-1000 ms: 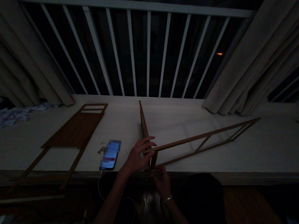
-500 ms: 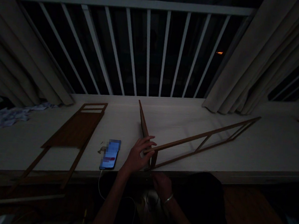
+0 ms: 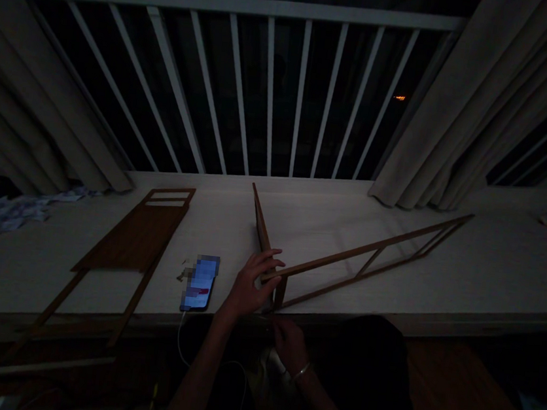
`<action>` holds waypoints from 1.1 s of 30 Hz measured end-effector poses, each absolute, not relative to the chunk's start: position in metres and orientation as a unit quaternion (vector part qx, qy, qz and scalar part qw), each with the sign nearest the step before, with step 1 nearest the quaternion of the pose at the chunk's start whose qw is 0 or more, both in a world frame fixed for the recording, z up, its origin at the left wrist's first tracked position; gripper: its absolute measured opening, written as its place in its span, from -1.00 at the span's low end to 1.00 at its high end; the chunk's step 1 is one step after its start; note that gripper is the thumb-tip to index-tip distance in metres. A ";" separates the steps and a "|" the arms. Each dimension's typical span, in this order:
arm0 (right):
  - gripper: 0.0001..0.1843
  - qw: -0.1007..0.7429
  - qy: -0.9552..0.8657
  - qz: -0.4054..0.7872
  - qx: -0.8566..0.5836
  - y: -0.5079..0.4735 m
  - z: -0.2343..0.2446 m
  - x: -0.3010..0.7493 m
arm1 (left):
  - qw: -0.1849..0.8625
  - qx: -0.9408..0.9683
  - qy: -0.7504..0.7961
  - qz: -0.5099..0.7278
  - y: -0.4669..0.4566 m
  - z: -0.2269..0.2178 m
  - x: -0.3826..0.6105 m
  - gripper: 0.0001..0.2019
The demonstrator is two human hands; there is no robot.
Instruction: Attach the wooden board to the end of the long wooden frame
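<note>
- Left hand (image 3: 250,288): grasping the near corner of the assembly, fingers spread across the joint; its position matches the earlier frames almost exactly.
- Right hand (image 3: 288,345): lower than in the earlier frames, now just below the ledge's front edge and beneath the corner. A bangle (image 3: 301,371) circles its wrist. Dim light and the edge hide the fingers, so its grip cannot be told.
- Long wooden frame (image 3: 370,262): ladder-like, lying on the white ledge (image 3: 493,273), running right from the left hand; its position is unchanged.
- Wooden strip (image 3: 261,226): tilted upward and away from the same corner, meeting the long wooden frame at the left hand.
- Wooden panel (image 3: 134,238): a brown board with slatted ends, lying left of the hands, its lower rails running past the ledge edge.
- Phone (image 3: 200,283): lit, lying between the wooden panel and the left hand, with a charging cable (image 3: 183,343) hanging from it.
- Whole view: shifted slightly from the earlier frames; the railing (image 3: 237,5) sits a little further left.
</note>
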State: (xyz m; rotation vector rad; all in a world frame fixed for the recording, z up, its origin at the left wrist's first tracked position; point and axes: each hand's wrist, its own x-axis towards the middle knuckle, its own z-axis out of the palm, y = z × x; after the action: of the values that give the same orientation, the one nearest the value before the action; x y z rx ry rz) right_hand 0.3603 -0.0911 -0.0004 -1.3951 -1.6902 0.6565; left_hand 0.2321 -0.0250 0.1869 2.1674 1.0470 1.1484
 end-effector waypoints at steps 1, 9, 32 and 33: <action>-0.70 0.423 -0.664 0.268 -0.555 -0.091 0.000 0.360 | 0.235 0.790 0.383 0.417 -0.025 0.187 0.232 -0.79; -0.78 0.447 -0.605 0.335 -0.567 -0.086 0.000 0.360 | 0.231 0.788 0.386 0.421 -0.026 0.188 0.233 -0.79; -0.73 0.562 -0.394 0.468 -0.557 -0.091 -0.018 0.340 | 0.238 0.787 0.385 0.419 -0.025 0.188 0.232 -0.79; -0.72 0.566 -0.387 0.472 -0.553 -0.091 -0.018 0.339 | 0.238 0.787 0.385 0.420 -0.025 0.187 0.232 -0.79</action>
State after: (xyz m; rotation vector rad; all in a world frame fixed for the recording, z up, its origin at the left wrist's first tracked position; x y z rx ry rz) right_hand 0.3387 -0.0913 -0.0184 -1.3011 -0.9106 1.1095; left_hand 0.2317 -0.0249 0.1875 2.1559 1.0548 1.1497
